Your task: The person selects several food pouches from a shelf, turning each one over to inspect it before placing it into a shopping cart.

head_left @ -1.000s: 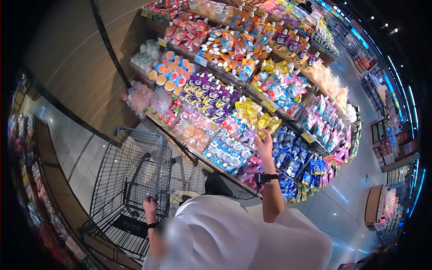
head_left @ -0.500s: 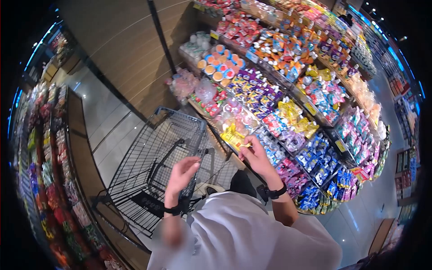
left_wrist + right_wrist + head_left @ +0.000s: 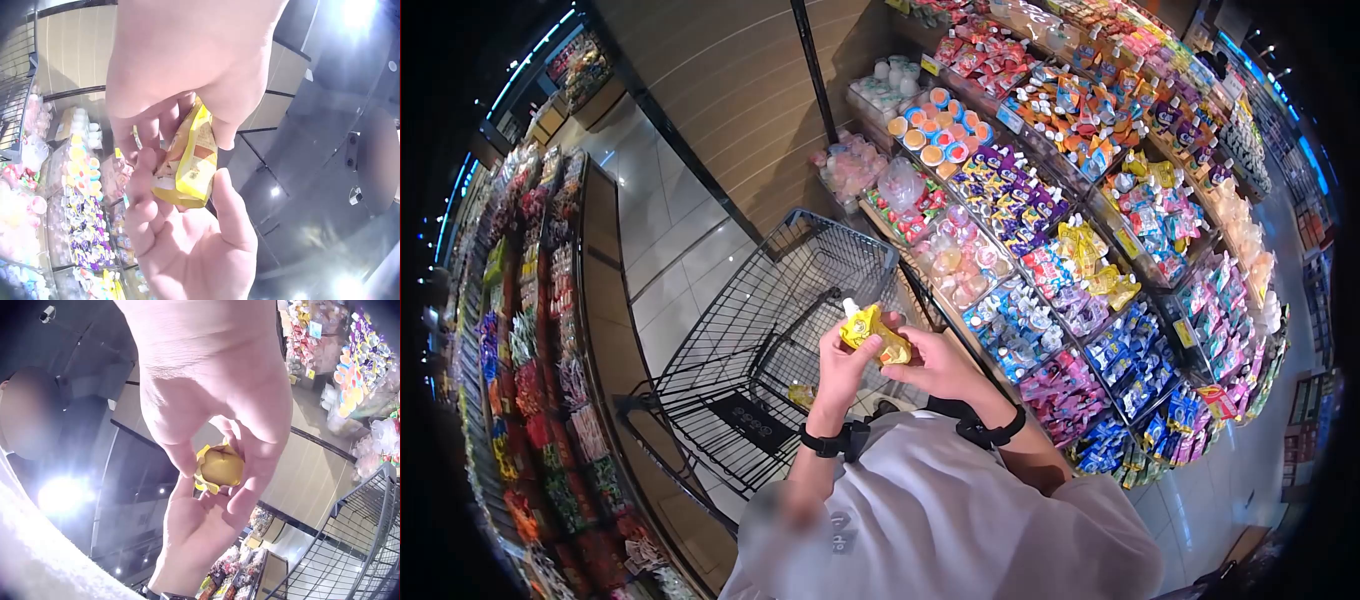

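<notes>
In the head view, a yellow spouted pouch (image 3: 874,336) with a white cap is between my two hands, its cap pointing up and away. My left hand (image 3: 841,372) grips its left side, thumb across the front. My right hand (image 3: 935,362) holds the lower right end between thumb and fingers. The left wrist view shows printing on the pouch (image 3: 195,164), with fingers of both hands around it. In the right wrist view, the folded bottom of the pouch (image 3: 222,467) faces the camera.
A black wire shopping cart (image 3: 735,330) stands to the left, close to both hands. A small yellow packet (image 3: 801,394) shows by its near side. Tiered bins (image 3: 1040,250) of pouches and jelly cups rise on the right. Another candy shelf (image 3: 535,370) lines the far left.
My right hand has come from the bins with the yellow pouch, down and left to the front of my body. My left hand has risen from over the cart and taken hold of it too.
</notes>
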### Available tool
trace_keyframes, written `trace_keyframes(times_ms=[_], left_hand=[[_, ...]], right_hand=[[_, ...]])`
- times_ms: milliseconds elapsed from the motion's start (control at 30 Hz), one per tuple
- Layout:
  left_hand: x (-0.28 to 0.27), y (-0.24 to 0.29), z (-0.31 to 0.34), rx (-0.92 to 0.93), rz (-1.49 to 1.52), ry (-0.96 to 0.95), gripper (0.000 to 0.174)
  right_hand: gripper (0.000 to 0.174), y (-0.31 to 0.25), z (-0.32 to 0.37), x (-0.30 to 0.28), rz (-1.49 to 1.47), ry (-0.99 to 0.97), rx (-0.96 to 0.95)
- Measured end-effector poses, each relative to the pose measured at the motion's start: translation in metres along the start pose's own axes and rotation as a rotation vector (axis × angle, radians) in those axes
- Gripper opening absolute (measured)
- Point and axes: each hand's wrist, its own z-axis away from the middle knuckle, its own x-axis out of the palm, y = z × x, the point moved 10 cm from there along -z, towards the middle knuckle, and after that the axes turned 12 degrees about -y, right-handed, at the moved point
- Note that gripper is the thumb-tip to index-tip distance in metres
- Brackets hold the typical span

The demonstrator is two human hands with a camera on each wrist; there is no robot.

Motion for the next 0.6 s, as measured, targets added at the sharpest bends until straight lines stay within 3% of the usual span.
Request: trace_keyframes(times_ms=[167,433,600], left_hand=[[-0.002,0.007,0.004,0.071,0.039,0.131,0.051],[-0.005,0.013,0.005,0.093,0.045,0.127,0.048],[-0.006,0.014,0.003,0.064,0.051,0.125,0.041]], right_hand=[[0.034,0.026,-0.001,-0.004,0.113,0.024,0.064],[0.028,0.023,-0.002,-0.001,-0.007,0.036,0.115],[0.029,0.017,-0.004,-0.006,0.160,0.029,0.117]])
